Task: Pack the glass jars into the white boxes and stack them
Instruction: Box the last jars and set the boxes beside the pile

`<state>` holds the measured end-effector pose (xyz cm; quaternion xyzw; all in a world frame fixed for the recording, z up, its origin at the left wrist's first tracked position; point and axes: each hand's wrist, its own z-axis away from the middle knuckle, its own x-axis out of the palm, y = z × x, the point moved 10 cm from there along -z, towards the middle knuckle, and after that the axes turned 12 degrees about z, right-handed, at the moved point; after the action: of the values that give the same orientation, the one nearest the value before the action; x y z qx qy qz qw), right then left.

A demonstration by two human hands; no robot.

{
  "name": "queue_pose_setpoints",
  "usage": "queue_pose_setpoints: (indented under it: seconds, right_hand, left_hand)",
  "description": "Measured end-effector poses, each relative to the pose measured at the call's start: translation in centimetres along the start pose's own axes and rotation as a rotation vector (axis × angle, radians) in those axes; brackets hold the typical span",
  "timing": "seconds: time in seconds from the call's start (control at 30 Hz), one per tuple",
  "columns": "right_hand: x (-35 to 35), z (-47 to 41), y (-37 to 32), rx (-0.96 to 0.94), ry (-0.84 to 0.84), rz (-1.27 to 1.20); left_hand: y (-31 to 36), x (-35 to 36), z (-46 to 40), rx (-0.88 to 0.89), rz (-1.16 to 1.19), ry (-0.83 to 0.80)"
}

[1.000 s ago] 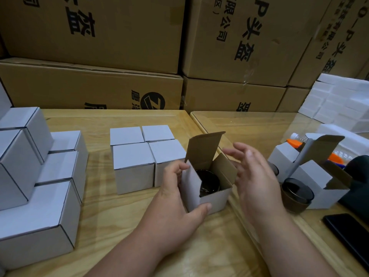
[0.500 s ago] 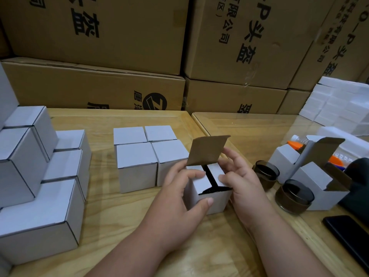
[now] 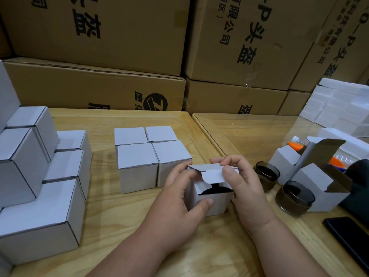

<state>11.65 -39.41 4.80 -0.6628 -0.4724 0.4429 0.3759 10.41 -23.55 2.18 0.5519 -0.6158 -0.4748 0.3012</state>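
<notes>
Both hands are on the small white box [image 3: 210, 198], which sits on the wooden table [image 3: 123, 226] pretty much dead centre, so I'll place everything off that box. The left hand [image 3: 179, 198] comes in from the box's left and wraps it: thumb pressed flat on the near face, the other fingers curled round the far side up by the lid [image 3: 211, 169]. The right hand [image 3: 242, 188] is on the box's right, thumb and forefinger pinching the lid's tuck flap, which is folded over but not tucked in. Through the gap under the flap you can see something dark inside; can't say for sure it's a jar.

Right behind the box, to its left and almost touching the left fingers, is a tight block of four closed white boxes [image 3: 147, 154]. Further left is a stepped stack of bigger white boxes [image 3: 38, 188]. To the box's right stand two dark glass jars [image 3: 293, 196], unpacked, in front of a couple of open white boxes [image 3: 319, 182] with their lids up. A black phone [image 3: 349, 238] lies near right, and brown cartons [image 3: 139, 47] wall off the back.
</notes>
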Motion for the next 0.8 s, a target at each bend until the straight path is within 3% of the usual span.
queue_pose_setpoints:
  seconds: [0.3,0.8]
  right_hand:
    - [-0.8,0.0,-0.5,-0.032,-0.06,0.081]
    - [-0.8,0.4,-1.3,-0.028,-0.149,0.243]
  left_hand:
    - [-1.4,-0.8,0.1,-0.076,0.225,0.071]
    - [-1.1,-0.3,0.0,-0.071,0.197,0.038]
